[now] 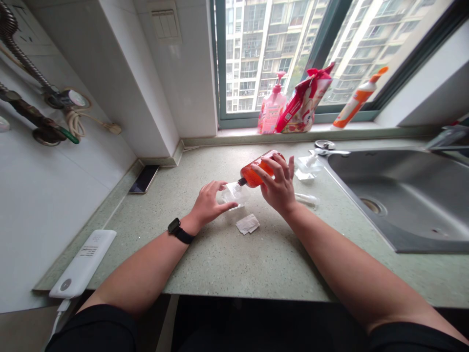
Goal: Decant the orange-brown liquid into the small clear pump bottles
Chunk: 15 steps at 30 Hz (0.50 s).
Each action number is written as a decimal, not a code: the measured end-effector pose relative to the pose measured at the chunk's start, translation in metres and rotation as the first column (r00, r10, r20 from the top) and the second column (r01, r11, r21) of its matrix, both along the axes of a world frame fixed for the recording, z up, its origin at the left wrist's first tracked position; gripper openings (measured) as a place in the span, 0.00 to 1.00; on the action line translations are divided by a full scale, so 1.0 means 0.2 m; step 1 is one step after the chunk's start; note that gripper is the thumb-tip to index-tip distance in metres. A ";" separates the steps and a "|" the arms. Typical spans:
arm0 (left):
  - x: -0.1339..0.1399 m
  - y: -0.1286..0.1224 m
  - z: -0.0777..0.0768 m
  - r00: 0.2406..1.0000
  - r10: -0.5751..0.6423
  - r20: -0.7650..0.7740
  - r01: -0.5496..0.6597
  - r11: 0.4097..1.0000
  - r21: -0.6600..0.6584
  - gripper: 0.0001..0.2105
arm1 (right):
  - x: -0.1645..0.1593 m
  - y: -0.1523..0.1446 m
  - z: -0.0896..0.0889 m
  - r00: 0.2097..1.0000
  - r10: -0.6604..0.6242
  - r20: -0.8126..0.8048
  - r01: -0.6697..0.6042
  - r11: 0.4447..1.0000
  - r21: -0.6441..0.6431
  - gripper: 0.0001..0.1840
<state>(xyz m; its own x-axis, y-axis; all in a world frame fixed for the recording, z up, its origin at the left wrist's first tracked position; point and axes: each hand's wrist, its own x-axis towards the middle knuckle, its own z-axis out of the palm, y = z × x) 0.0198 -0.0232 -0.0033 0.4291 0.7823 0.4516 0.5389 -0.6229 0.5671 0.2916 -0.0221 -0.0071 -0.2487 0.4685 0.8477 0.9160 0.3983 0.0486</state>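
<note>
My right hand (276, 181) grips a bottle of orange-red liquid (256, 172), tipped so that its dark neck points down to the left. The neck meets the mouth of a clear plastic container (234, 196), though I cannot tell whether liquid is flowing. Around that container, which rests on the counter, my left hand (208, 203) has its thumb and fingers on opposite sides. Just in front lies a folded white tissue (248, 224). To the right of the bottle are a clear piece with a white pump top (308, 164) and a clear, slim plastic item (307, 199), partly behind my right hand.
A steel sink (403, 195) is set into the speckled counter (220, 264) at right. On the windowsill stand a pink pump bottle (271, 110), a red bag (306, 102) and an orange-white bottle (355, 102). A phone (144, 179) and white power bank (83, 264) lie at left.
</note>
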 end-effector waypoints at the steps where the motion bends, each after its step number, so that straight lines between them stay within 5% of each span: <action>1: 0.00 0.00 0.00 1.000 0.000 -0.001 0.000 1.000 -0.001 0.31 | 0.00 0.00 0.00 1.000 0.003 0.003 -0.003 1.000 0.011 0.47; 15: 0.00 0.00 0.00 1.000 -0.002 0.002 0.002 1.000 0.009 0.31 | -0.01 0.00 0.02 1.000 0.016 0.008 -0.016 0.998 0.064 0.50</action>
